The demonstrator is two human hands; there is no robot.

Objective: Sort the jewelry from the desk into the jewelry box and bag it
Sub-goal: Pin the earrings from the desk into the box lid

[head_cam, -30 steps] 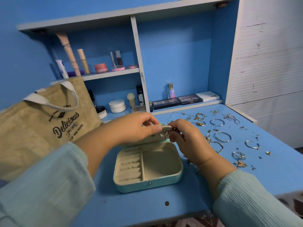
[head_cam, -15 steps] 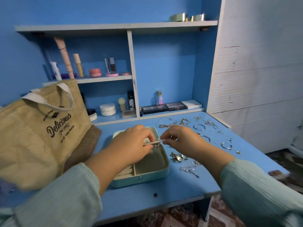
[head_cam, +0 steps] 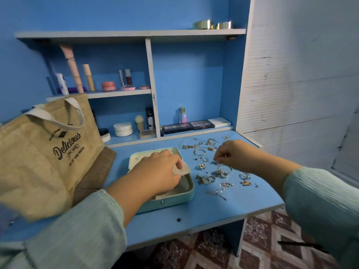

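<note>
An open teal jewelry box (head_cam: pixel 175 199) sits on the blue desk (head_cam: pixel 213 210). Its lid (head_cam: pixel 136 158) lies back behind it. My left hand (head_cam: pixel 155 172) reaches over the box and grips a cream insert panel (head_cam: pixel 183 169) at the box's right side. To the right of the box, loose jewelry (head_cam: pixel 213 177) lies spread over the desk: rings, hoops and chains. My right hand (head_cam: pixel 238 155) hovers over this spread with its fingers curled, pinching a small shiny piece (head_cam: pixel 225 155). My left hand hides most of the box's inside.
A tan jute bag (head_cam: pixel 48 152) printed "Delicious" stands at the left, close to the box. Shelves at the back hold cosmetics (head_cam: pixel 122 129) and makeup palettes (head_cam: pixel 194 126). A white wall (head_cam: pixel 301 94) bounds the right. The desk's front edge is near my arms.
My right hand left the cream panel and moved right over the loose jewelry. My left hand kept hold of the panel and stayed over the box. The view shifted right.
</note>
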